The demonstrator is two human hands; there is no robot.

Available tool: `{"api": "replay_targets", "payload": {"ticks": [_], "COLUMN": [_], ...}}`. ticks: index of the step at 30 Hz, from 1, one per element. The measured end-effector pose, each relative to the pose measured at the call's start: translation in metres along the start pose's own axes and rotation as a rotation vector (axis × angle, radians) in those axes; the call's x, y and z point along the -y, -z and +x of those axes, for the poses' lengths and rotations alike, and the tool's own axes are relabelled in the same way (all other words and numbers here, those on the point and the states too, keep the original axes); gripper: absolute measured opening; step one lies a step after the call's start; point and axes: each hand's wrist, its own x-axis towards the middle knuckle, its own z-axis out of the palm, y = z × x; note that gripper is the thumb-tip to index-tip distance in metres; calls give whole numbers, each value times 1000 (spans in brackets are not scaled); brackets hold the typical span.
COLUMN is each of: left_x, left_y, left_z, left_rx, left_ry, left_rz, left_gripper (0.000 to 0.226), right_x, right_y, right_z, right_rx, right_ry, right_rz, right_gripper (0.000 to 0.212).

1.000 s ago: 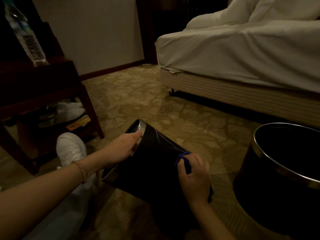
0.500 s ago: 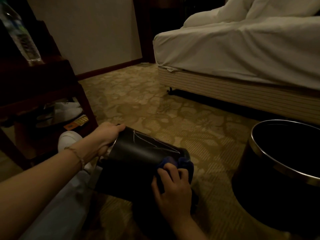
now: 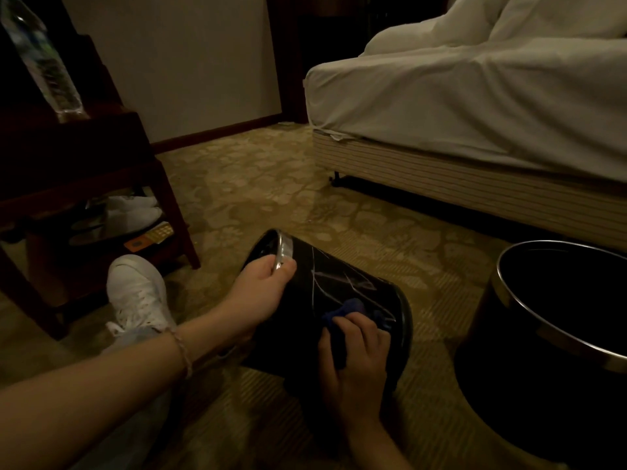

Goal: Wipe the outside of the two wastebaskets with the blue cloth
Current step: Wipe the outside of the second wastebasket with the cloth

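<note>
Right hand (image 3: 356, 357) presses the cloth (image 3: 342, 312) on the tipped basket (image 3: 332, 286) on the carpet (image 3: 271, 184) — left hand (image 3: 261, 290) pinches its rim. I'd roll it, wiping all round — second basket (image 3: 556, 337) stands right.

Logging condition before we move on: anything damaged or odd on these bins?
Yes: the tipped wastebasket shows pale scratch-like lines across its dark side, just above the blue cloth. The upright wastebasket shows nothing odd.

Dim room, patterned carpet (image 3: 271, 184), bed (image 3: 475, 106)
</note>
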Motion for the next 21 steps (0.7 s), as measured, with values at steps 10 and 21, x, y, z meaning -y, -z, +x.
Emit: {"api": "replay_targets", "payload": {"ticks": [10, 21], "left_x": [-6, -1], "left_y": [-14, 11], "left_z": [2, 0], "left_rx": [-93, 1], "left_ry": [-67, -8], "left_rz": [146, 128], "left_gripper": [40, 34], "right_x": [35, -63], "right_y": [-14, -6], "right_z": [32, 20], "right_rx": [59, -41], "right_ry": [41, -272], "right_rz": [22, -29], "right_gripper": [27, 35]}}
